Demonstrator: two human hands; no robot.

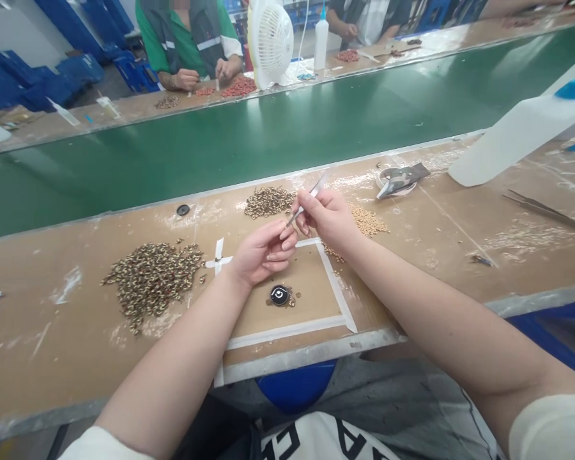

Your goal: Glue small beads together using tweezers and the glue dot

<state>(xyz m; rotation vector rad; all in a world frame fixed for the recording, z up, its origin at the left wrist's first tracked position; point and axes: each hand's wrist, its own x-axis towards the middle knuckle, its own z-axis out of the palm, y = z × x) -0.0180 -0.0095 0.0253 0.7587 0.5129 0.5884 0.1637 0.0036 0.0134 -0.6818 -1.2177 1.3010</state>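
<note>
My right hand [333,220] grips slim metal tweezers [315,190], their tip pointing down toward the fingertips of my left hand [263,254]. The left fingers are pinched together; whatever small piece they hold is too small to make out. Below the hands, a small round black dish [280,294] with dark shiny content sits inside a white tape outline [287,333] on the table. A large heap of small dark-and-gold pieces [153,281] lies left of my left forearm. Beyond the hands is a smaller brownish heap [267,202]. Tan beads [370,221] lie partly hidden behind my right hand.
A large white bottle [517,137] leans at the right, near another pair of tweezers [546,209]. A camouflage-patterned packet [405,179] rests on a round item. Behind runs a green conveyor belt [211,150]; across it are co-workers and a white fan [271,45].
</note>
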